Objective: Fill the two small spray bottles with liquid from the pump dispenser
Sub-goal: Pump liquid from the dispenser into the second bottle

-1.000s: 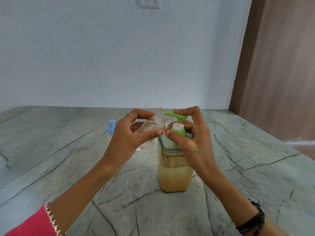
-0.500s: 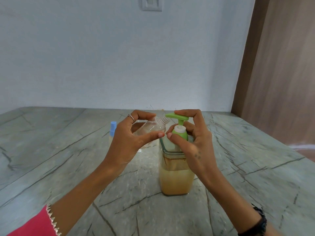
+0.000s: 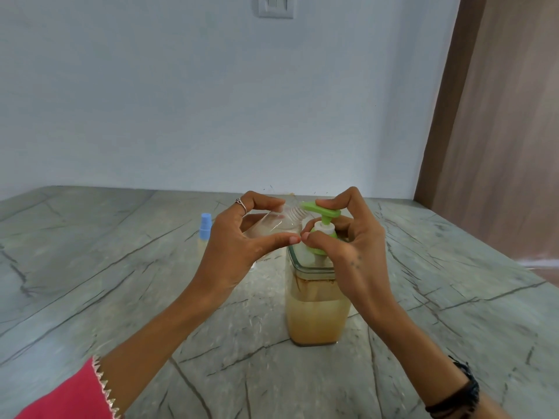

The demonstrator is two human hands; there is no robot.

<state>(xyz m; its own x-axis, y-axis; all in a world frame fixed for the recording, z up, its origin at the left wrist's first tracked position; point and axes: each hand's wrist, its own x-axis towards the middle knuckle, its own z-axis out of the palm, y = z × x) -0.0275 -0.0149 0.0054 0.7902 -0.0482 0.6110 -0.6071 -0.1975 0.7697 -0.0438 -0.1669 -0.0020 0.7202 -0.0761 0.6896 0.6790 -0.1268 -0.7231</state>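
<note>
Barely anything's moved: your left hand (image 3: 239, 252) still grips the clear uncapped spray bottle (image 3: 273, 226) tilted at the green pump spout (image 3: 320, 210), right hand (image 3: 348, 246) still clamped on the square amber-liquid pump dispenser (image 3: 317, 313) mid-table, so you're still filling.

The left hand (image 3: 239, 249) hides the capped spray bottle's (image 3: 204, 229) body; the wall switch (image 3: 276, 6) is cut off.

There are two hands, the left hand (image 3: 233, 252) and the right hand (image 3: 348, 246). Two small spray bottles show: one clear uncapped bottle (image 3: 272, 226) and one bottle with a blue cap (image 3: 205, 229). There is one pump dispenser (image 3: 317, 300) with one green pump head (image 3: 322, 210). One ring (image 3: 240, 202) sits on a finger, and one dark wristband (image 3: 459, 391) circles a wrist. One pink sleeve (image 3: 69, 394), one wall switch plate (image 3: 276, 6) and one tabletop (image 3: 90, 267) complete the count.
</note>
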